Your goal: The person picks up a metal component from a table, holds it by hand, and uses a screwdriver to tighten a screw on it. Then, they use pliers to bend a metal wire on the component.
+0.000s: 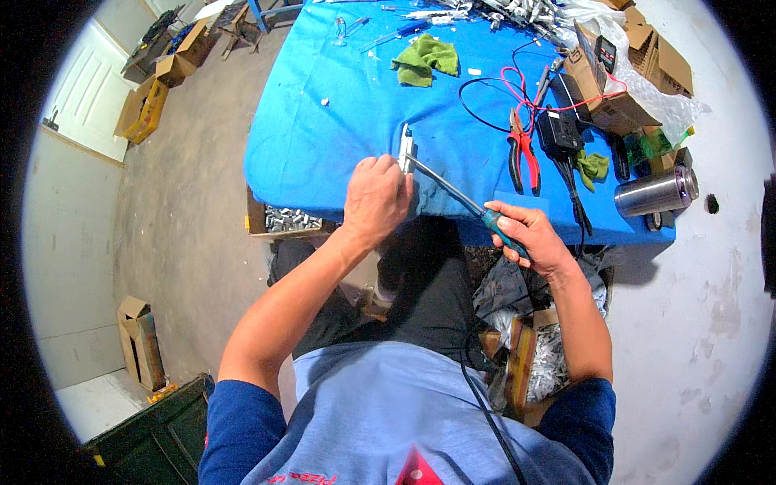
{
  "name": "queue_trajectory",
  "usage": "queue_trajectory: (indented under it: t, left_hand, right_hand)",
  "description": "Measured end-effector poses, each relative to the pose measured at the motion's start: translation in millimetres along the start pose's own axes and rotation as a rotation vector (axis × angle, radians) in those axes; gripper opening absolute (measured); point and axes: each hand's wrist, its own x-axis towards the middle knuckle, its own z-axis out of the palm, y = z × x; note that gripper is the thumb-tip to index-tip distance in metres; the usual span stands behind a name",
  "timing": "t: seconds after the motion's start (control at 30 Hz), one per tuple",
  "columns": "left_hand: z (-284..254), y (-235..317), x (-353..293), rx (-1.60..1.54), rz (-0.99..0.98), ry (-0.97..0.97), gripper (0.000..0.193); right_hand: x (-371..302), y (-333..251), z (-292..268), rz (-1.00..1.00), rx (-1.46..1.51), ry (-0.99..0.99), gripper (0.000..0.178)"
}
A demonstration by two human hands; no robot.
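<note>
We see the small silver-white piece near the front edge of the blue-covered table. The left hand is gripping it. The right hand is closed around a screwdriver, whose tip is at the piece. To the right we find red-handled pliers; beyond, a green cloth.

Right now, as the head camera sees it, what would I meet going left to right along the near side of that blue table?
Open box of small metal parts → left hand → slim pale piece → screwdriver → red-handled pliers → black power adapter → silvery metal cylinder.
</note>
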Motion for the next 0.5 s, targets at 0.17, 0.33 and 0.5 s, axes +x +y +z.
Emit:
queue_trajectory:
  t: [0.17, 0.33, 0.5]
  left_hand:
    - [0.2, -1.4, -0.9, -0.021, 0.012, 0.001, 0.014]
    - [1.5, -0.3, -1.3, 0.002, -0.003, 0.002, 0.014]
    - [2.6, 2.0, 0.2, -0.009, -0.017, 0.030, 0.015]
  right_hand:
    - [1.7, -4.7, -0.3, -0.059, -0.170, 0.050, 0.039]
    - [-0.2, 1.7, 6.1, -0.205, -0.427, 0.110, 0.035]
    - [0.8, 23.2, 22.1, -0.700, -0.803, 0.272, 0.033]
